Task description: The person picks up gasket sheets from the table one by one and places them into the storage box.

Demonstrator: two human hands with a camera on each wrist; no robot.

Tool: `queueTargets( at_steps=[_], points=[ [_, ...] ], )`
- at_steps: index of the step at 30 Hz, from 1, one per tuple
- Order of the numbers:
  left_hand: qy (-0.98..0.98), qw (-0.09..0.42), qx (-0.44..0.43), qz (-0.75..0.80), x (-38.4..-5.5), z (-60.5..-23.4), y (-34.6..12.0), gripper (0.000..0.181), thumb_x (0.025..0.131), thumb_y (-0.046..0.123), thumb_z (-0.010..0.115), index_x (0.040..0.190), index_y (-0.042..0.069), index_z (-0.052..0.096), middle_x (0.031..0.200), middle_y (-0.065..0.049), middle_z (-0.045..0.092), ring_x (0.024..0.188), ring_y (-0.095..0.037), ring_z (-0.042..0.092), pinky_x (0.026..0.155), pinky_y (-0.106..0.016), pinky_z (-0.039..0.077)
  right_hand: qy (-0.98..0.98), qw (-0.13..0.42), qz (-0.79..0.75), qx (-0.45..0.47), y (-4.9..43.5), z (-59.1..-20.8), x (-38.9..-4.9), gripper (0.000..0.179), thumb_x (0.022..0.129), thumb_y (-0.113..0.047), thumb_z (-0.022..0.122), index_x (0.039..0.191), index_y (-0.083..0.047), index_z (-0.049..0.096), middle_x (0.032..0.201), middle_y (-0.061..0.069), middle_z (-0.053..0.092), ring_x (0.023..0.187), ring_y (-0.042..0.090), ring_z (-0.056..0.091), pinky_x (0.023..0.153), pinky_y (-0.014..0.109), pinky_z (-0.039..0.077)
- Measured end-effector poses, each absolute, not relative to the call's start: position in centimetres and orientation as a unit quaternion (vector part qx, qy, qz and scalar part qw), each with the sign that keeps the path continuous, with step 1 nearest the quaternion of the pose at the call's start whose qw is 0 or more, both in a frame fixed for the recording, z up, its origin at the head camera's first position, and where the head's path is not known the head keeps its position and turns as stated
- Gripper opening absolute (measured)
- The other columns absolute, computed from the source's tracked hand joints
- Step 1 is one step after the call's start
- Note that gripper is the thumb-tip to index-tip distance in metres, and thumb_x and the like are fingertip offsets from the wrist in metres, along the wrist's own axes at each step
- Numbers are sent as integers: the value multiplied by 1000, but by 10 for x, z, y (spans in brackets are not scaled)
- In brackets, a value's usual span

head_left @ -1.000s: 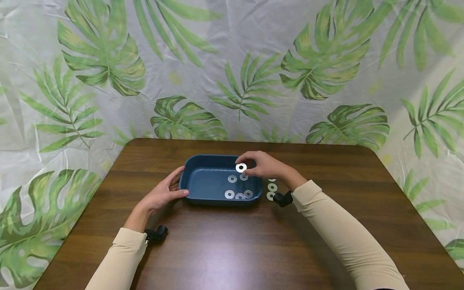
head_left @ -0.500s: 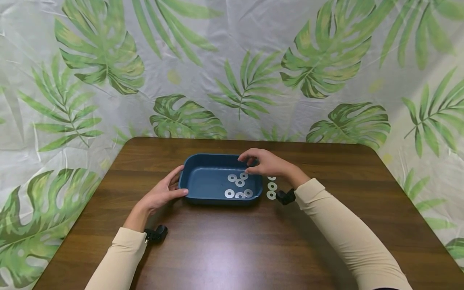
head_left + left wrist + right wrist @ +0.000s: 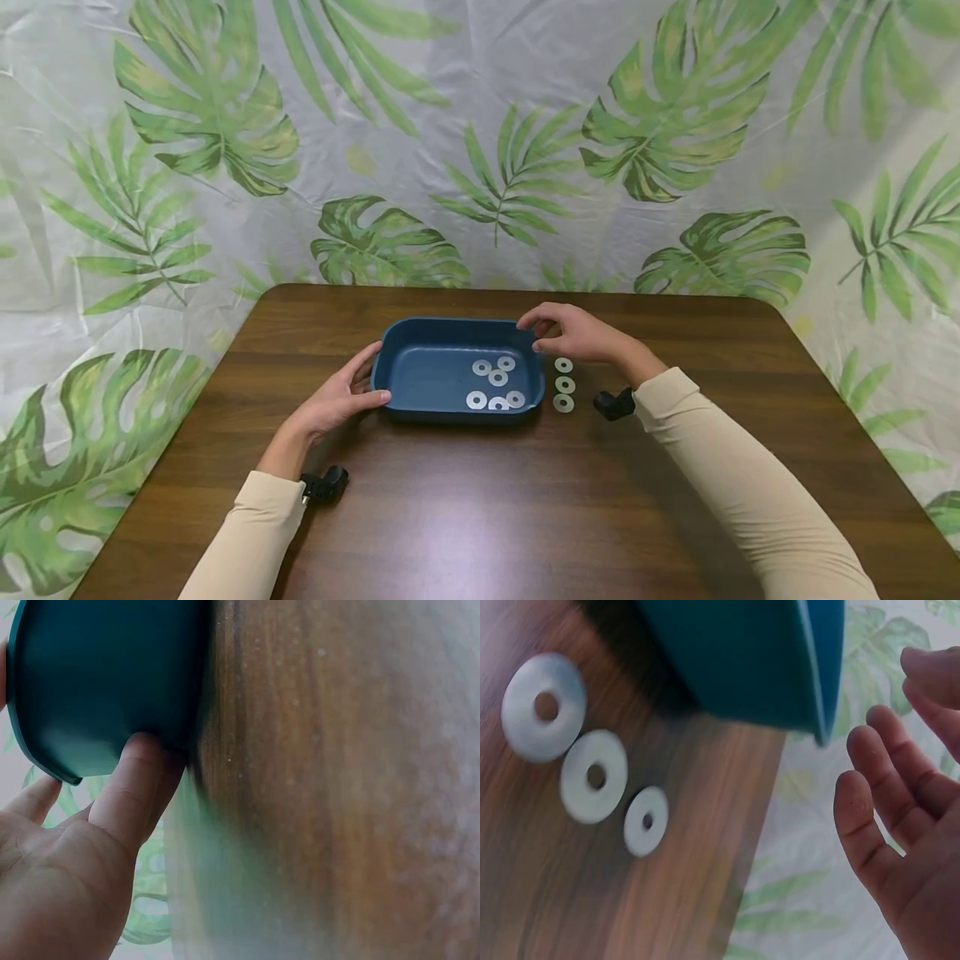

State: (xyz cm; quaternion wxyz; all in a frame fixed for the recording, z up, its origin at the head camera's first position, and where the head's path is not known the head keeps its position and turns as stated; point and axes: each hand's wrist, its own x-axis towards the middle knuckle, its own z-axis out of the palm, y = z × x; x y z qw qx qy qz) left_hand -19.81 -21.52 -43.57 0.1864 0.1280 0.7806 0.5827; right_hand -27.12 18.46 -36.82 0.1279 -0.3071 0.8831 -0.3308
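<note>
A deep blue rectangular tray (image 3: 427, 379) stands on the table, with several flat metal washers (image 3: 476, 400) lying in its right half. My left hand (image 3: 341, 400) holds the tray's left end, thumb at the near rim and the other fingers along the outer wall (image 3: 150, 682). Over the tray's right rim hovers my right hand (image 3: 573, 332), fingers loosely bent and holding nothing. In the right wrist view its spread fingers (image 3: 892, 780) are apart from the tray wall (image 3: 742, 667). Three more washers (image 3: 594, 776) lie in a row just right of the tray.
The brown wooden table (image 3: 465, 508) reaches back to a leaf-patterned cloth (image 3: 397, 125) hanging behind it. A black wrist camera (image 3: 326, 483) sits on the left wrist, another wrist camera (image 3: 615, 404) on the right.
The right hand has let a washer go into the tray and moved right, to the rim. The row of three washers now shows fully. The left hand has stayed on the tray.
</note>
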Motion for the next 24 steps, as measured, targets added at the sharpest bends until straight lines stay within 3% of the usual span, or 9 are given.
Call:
queueTargets(
  at_steps=[6,17,24],
  points=[
    [779,189,129,584,-198,-435,-215,87,98,17,63,162,18,5,167,-23,8,150,-48,20,118,-62,25,889,131,-327,-292,203,-378,-274,38,93,-6,64,131,-5,60,129,18,63,115,33,62,95,48,53],
    [780,188,127,583,-198,-435,-215,87,97,18,64,162,18,5,167,-23,8,150,-48,20,118,-61,25,897,111,-316,-289,222,-390,-283,36,92,1,63,128,2,61,127,25,63,113,40,62,96,54,50],
    [777,188,126,587,-199,-435,-215,87,97,17,64,162,18,5,166,-23,9,149,-48,23,118,-61,26,903,110,-308,-278,231,-397,-287,37,89,4,63,126,4,61,126,27,64,113,43,62,93,51,52]
  ],
)
